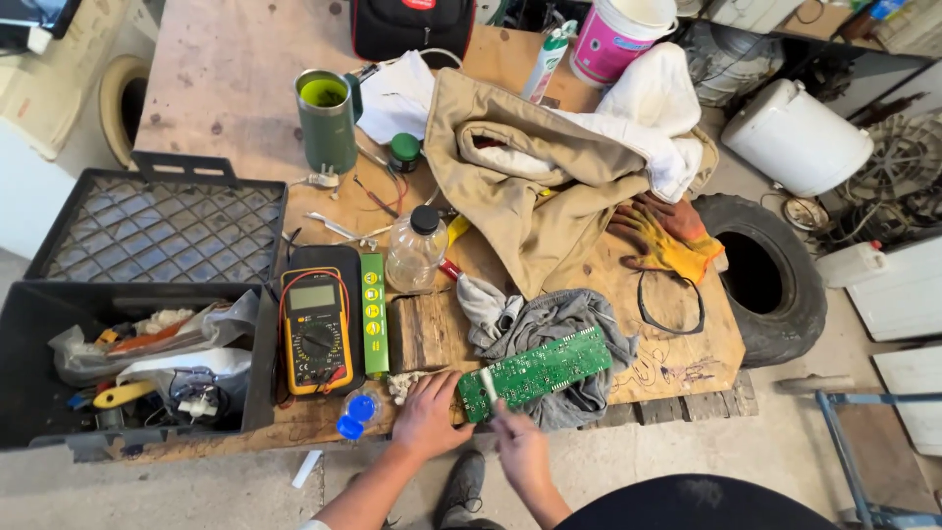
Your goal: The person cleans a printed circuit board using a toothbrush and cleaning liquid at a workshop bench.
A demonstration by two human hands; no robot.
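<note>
A green circuit board (536,373) is lying flat on a grey rag (569,334), near the front edge of the wooden tabletop (235,88). The board's near corner is held down by the left hand (428,416), with the fingers closed over its edge. A small white brush (488,385) is gripped in the right hand (518,450), just beside the left hand, and its tip is touching the board. The board looks thin, light and stiff, so it is likely to slide or snap if it is pushed hard. It is best taken by its bare edges, since the small parts on top may break. The rag under it is soft and floppy. Just left of the left hand a blue bottle cap (351,420) can be seen, and past that a yellow meter (316,332). Further away from the hands, a clear bottle (414,251) and a tan jacket (520,186) are found.
</note>
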